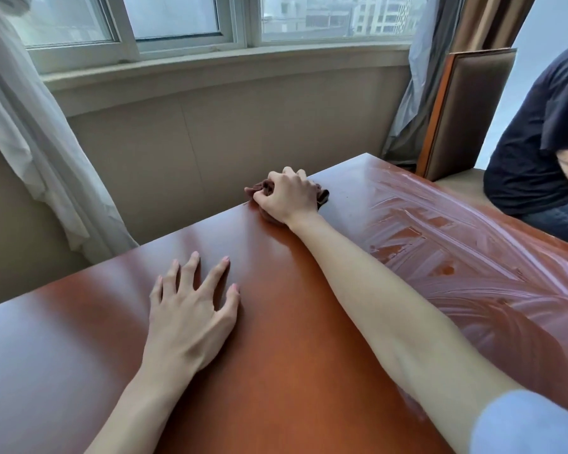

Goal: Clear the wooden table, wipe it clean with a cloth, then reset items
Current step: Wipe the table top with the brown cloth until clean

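Note:
The reddish-brown wooden table (276, 339) fills the lower part of the view. My right hand (287, 194) is stretched out to the table's far edge and is closed on a bunched brown cloth (323, 194), pressing it onto the wood. Most of the cloth is hidden under the hand. My left hand (191, 306) lies flat on the table nearer to me, fingers spread, holding nothing. The right half of the tabletop shows wet wipe streaks (456, 244); the left half looks dry and glossy.
A person in a dark shirt (545, 132) sits at the table's right side. A padded wooden panel (463, 113) leans by the curtains (420, 93) at the far right corner. A window wall and a white curtain (30, 142) stand beyond the far edge.

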